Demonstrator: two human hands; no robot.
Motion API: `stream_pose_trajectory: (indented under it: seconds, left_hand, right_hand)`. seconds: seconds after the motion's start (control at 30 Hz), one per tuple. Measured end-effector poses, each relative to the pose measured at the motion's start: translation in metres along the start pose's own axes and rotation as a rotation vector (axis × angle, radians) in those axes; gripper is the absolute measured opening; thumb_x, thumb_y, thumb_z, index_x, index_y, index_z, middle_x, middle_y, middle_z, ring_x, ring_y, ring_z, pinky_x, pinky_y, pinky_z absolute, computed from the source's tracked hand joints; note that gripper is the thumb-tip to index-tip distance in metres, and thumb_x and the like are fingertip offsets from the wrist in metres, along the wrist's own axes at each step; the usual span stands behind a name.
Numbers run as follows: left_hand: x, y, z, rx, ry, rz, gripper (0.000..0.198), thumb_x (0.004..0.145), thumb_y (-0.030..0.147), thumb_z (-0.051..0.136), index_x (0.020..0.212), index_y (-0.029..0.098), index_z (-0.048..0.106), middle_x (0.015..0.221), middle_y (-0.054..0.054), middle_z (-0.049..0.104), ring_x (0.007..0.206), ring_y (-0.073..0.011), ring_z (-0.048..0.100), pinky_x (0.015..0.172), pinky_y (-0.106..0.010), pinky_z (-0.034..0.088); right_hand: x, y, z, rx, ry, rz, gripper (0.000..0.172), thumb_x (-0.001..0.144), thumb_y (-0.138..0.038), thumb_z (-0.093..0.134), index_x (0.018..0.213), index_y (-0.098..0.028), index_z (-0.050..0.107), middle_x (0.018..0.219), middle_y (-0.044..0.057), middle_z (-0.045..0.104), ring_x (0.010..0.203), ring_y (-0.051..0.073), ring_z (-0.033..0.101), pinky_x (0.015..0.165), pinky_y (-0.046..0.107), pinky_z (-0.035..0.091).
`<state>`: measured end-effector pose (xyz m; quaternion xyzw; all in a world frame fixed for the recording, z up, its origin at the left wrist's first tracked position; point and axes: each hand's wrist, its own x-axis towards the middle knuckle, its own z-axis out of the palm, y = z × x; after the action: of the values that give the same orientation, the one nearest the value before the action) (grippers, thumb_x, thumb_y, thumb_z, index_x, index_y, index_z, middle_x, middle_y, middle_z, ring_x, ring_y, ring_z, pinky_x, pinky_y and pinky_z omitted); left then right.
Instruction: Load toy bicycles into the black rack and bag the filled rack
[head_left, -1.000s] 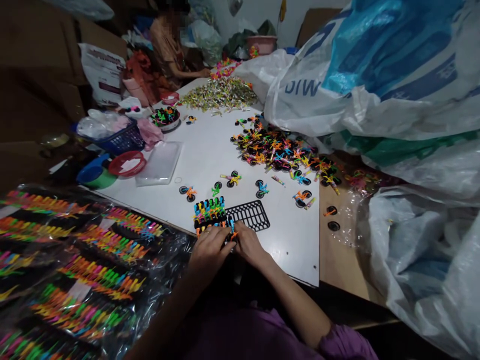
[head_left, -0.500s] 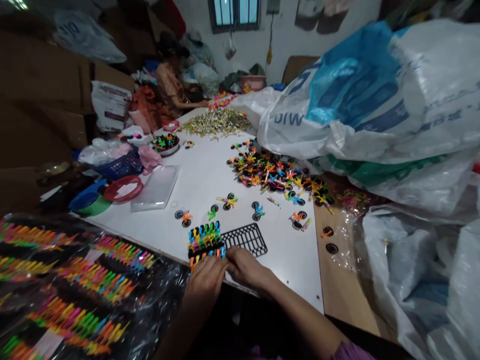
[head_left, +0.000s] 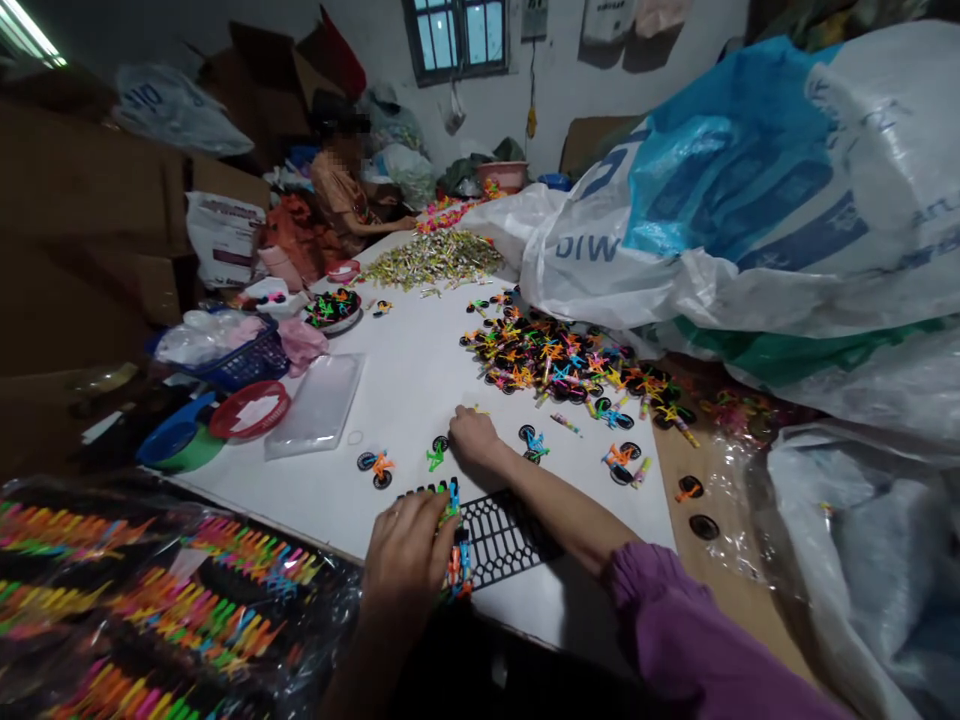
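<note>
Left hand (head_left: 405, 560) seems clenched on light, stiff plastic toy bicycles (head_left: 459, 565); take them by the frames. Right hand (head_left: 474, 437) on white tabletop (head_left: 405, 410), grip unclear.

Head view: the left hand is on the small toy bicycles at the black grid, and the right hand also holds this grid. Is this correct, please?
Not quite. The head view shows the right hand apart from the black grid, on the white table beside a toy bicycle. The left hand is on the small toy bicycles at the grid, as you said.

rack (head_left: 506, 540) partly hidden under left hand (head_left: 405, 560)
</note>
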<state>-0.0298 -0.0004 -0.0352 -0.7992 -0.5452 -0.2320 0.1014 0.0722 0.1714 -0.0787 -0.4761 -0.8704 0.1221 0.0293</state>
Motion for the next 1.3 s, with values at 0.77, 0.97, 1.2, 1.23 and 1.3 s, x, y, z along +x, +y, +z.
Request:
stream_pose_trajectory:
  seconds: [0.77,0.97,1.2,1.23,1.3]
  left_hand:
    - [0.006,0.001,0.026,-0.246,-0.217,-0.110,0.021,0.088,0.024,0.043,0.097,0.017,0.061,0.090,-0.005,0.063,0.088,-0.0195,0.056,0.080,-0.031,0.044]
    - [0.009,-0.001,0.019,-0.319,-0.230,-0.177,0.025,0.086,0.023,0.045,0.107,0.019,0.058,0.098,-0.004,0.064,0.092,-0.0165,0.058,0.082,-0.027,0.045]
    - [0.008,0.002,0.018,-0.313,-0.265,-0.159,0.031,0.083,0.034,0.054,0.110,0.019,0.056,0.097,-0.004,0.063,0.090,-0.0181,0.058,0.080,-0.029,0.046]
    - [0.007,0.003,0.019,-0.315,-0.252,-0.151,0.030,0.084,0.035,0.054,0.108,0.019,0.056,0.096,-0.004,0.063,0.089,-0.0180,0.058,0.080,-0.029,0.046]
    - [0.005,0.005,0.023,-0.311,-0.209,-0.134,0.025,0.086,0.036,0.050,0.102,0.018,0.058,0.093,-0.004,0.063,0.087,-0.0176,0.058,0.078,-0.029,0.046]
  right_hand:
    - [-0.118,0.016,0.015,0.763,0.155,0.193,0.012,0.071,-0.016,0.056,0.084,-0.015,0.058,0.070,-0.001,0.060,0.062,0.011,0.052,0.056,0.019,0.035]
    - [-0.136,-0.007,0.039,0.829,0.271,0.080,0.015,0.077,-0.014,0.050,0.090,-0.016,0.057,0.086,0.003,0.059,0.077,0.015,0.054,0.068,0.022,0.041]
    - [-0.137,-0.014,0.052,0.458,0.196,0.011,0.031,0.068,-0.001,0.045,0.094,-0.014,0.052,0.090,0.007,0.053,0.082,0.018,0.051,0.072,0.025,0.041]
    - [-0.137,-0.017,0.054,0.431,0.196,0.010,0.031,0.069,-0.001,0.045,0.096,-0.014,0.052,0.092,0.007,0.053,0.083,0.018,0.050,0.073,0.026,0.041]
    - [-0.138,-0.023,0.059,0.382,0.190,0.017,0.028,0.075,-0.004,0.042,0.099,-0.014,0.051,0.093,0.008,0.054,0.085,0.019,0.050,0.075,0.027,0.042]
